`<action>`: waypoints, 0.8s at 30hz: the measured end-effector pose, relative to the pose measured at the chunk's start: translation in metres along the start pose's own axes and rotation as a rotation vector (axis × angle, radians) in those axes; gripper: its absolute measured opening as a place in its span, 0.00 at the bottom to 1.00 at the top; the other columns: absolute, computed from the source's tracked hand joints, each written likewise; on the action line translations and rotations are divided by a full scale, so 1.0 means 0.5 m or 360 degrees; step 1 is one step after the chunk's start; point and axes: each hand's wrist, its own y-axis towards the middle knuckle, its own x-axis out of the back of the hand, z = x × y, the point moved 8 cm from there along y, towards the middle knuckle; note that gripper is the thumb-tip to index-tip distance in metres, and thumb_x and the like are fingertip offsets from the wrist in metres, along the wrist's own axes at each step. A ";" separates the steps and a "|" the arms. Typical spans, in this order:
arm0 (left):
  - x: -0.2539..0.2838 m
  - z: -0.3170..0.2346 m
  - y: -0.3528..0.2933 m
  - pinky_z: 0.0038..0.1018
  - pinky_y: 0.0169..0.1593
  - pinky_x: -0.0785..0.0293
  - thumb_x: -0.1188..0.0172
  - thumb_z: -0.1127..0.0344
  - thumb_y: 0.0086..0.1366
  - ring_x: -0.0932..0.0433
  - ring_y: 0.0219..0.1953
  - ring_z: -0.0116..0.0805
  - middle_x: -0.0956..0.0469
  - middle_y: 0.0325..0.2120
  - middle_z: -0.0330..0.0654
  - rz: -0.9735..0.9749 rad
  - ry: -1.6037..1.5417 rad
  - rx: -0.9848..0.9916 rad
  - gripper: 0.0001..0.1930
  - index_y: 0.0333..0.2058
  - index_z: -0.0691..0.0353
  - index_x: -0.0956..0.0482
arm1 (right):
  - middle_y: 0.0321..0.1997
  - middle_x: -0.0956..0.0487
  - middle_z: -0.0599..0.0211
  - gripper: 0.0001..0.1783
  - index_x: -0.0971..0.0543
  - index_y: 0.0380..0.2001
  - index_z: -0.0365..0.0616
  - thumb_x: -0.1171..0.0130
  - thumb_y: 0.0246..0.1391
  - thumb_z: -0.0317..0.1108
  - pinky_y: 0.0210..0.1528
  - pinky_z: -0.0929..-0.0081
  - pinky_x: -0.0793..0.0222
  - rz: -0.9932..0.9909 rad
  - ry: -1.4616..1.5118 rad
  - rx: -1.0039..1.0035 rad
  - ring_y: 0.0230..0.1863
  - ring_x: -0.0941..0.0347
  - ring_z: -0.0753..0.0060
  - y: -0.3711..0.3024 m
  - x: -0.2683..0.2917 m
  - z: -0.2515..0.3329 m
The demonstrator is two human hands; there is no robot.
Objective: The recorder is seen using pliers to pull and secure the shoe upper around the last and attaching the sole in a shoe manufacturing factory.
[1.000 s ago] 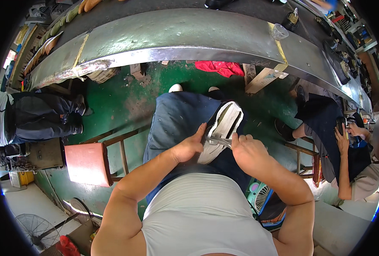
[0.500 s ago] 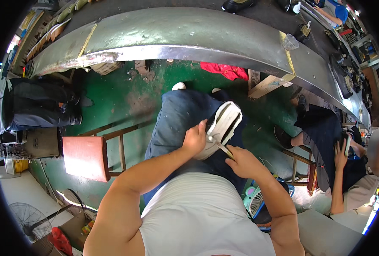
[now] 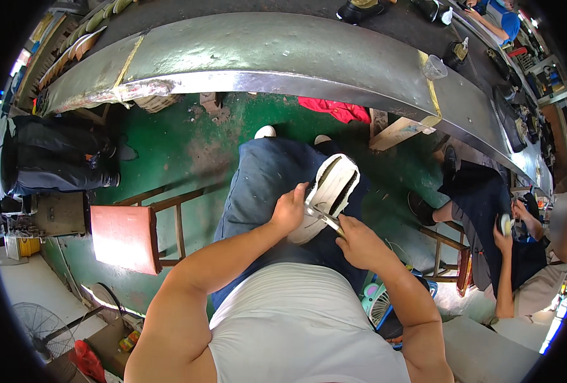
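A white, unfinished shoe (image 3: 337, 182) rests on my lap, its underside up, with a dark gap showing along its pale insole. My left hand (image 3: 289, 210) grips the shoe's left edge, thumb pointing up along its side. In my right hand (image 3: 361, 242), fingers are wrapped round the handle of a metal pliers-like tool (image 3: 323, 218). Its head meets the shoe's lower part beside my left fingers. Whether the jaws pinch any material is too small to tell.
A long metal-edged bench (image 3: 245, 51) runs across ahead, with dark shoes (image 3: 360, 9) on it. A red-topped stool (image 3: 125, 237) stands at left. A small green fan (image 3: 376, 303) is by my right elbow. At right a seated co-worker (image 3: 488, 230) handles a shoe piece.
The tool's head has shifted slightly down and left against the shoe, and the shoe has turned a little. Both hands keep their hold. The co-worker's hands have moved.
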 end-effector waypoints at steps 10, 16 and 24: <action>-0.016 -0.015 -0.082 0.29 0.71 0.49 0.35 0.65 0.52 0.42 0.70 0.46 0.42 0.67 0.62 0.0756 -0.0529 0.0107 0.57 0.73 0.68 0.64 | 0.38 0.23 0.45 0.19 0.28 0.46 0.31 0.39 0.54 0.30 0.46 0.53 0.28 -0.0100 -0.0866 0.0291 0.42 0.24 0.40 0.019 0.049 0.028; -0.027 -0.008 -0.093 0.30 0.70 0.47 0.34 0.71 0.55 0.40 0.68 0.44 0.39 0.65 0.58 0.0768 -0.0763 0.0098 0.55 0.73 0.68 0.64 | 0.32 0.20 0.43 0.11 0.25 0.37 0.33 0.42 0.58 0.33 0.40 0.58 0.25 0.0684 -0.0189 0.0075 0.37 0.20 0.49 0.053 0.014 0.065; -0.033 0.003 -0.092 0.31 0.71 0.47 0.35 0.73 0.54 0.39 0.68 0.44 0.41 0.66 0.59 0.0732 -0.0688 0.0115 0.56 0.72 0.70 0.66 | 0.34 0.19 0.45 0.11 0.24 0.37 0.31 0.43 0.58 0.31 0.41 0.55 0.25 -0.0289 -0.0795 0.0570 0.38 0.20 0.47 0.027 0.058 0.065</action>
